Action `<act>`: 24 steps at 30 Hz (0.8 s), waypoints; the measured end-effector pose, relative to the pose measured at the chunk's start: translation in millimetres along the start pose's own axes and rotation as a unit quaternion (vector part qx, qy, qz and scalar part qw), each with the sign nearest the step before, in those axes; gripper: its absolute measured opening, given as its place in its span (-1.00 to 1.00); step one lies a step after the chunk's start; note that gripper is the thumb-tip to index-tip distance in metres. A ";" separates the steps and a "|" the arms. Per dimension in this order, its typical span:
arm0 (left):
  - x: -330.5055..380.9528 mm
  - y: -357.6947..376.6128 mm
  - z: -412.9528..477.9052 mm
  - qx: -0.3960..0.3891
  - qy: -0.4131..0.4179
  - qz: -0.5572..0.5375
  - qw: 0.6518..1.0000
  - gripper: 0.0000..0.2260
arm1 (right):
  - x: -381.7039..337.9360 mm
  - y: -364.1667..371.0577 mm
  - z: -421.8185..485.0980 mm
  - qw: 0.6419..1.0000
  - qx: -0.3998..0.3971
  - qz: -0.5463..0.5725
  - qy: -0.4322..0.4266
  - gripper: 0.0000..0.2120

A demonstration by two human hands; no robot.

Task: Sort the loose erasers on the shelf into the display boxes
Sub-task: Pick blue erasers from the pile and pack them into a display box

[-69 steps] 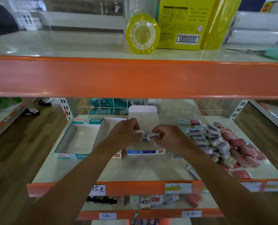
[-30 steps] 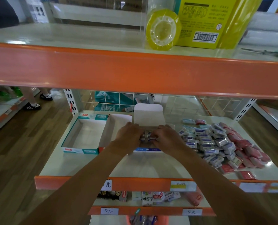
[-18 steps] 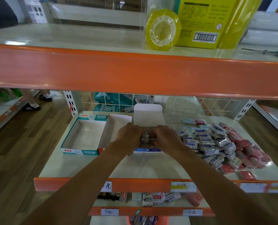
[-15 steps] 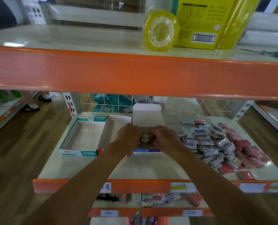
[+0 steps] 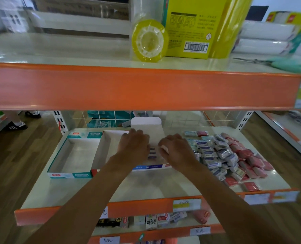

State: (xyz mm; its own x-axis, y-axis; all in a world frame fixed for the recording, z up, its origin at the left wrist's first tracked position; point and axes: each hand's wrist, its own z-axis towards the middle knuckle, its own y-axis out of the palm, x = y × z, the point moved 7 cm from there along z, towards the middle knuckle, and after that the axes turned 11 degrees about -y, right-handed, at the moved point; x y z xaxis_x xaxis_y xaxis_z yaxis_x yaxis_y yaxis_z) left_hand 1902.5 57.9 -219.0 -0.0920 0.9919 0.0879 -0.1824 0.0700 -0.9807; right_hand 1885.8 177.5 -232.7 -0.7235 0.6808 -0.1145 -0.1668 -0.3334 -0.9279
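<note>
My left hand (image 5: 133, 147) and my right hand (image 5: 178, 150) are low inside the blue-fronted display box (image 5: 149, 167), whose white lid flap (image 5: 146, 122) stands up behind. Between them lies a short row of white erasers with purple labels (image 5: 152, 153). Each hand's curled fingers hold one end of the row; the fingertips are hidden. To the right, loose blue-and-white erasers (image 5: 211, 153) and pink ones (image 5: 250, 156) lie heaped on the shelf (image 5: 146, 187).
A red-trimmed white box (image 5: 103, 152) and a teal box (image 5: 72, 156) stand open left of the blue one. The orange edge of the upper shelf (image 5: 146, 87) hangs above. Tape roll (image 5: 149, 41) and yellow carton (image 5: 190, 27) sit there. Packets fill the lower shelf (image 5: 151, 221).
Both hands, holding the row of erasers above the blue-fronted box, have lowered it into the box. They now sit slightly further apart, with the row showing between them.
</note>
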 end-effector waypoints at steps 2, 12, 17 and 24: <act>16.6 -7.9 -2.5 0.013 0.016 -0.037 0.999 -0.77 | 10.2 -12.0 -6.6 1.000 0.008 -0.006 0.018 -0.80; 118.5 -3.4 -12.2 -0.006 0.120 -0.120 0.985 -0.74 | 70.8 -62.2 -69.4 0.994 -0.021 -0.032 0.105 -0.74; 156.4 0.3 -13.8 -0.023 0.128 -0.163 0.978 -0.81 | 91.9 -82.4 -104.1 0.991 0.027 -0.049 0.119 -0.80; 185.7 24.8 -13.5 -0.092 0.146 -0.161 0.972 -0.81 | 118.7 -89.9 -137.1 0.984 0.013 -0.053 0.170 -0.78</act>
State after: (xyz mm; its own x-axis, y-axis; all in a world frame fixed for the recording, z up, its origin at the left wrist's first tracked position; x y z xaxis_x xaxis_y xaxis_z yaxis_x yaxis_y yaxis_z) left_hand 1894.1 245.3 -229.4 0.2281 0.9009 0.3692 0.0257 0.3735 -0.9273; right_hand 1906.8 377.7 -211.5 -0.4348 0.8906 -0.1335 -0.2503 -0.2619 -0.9321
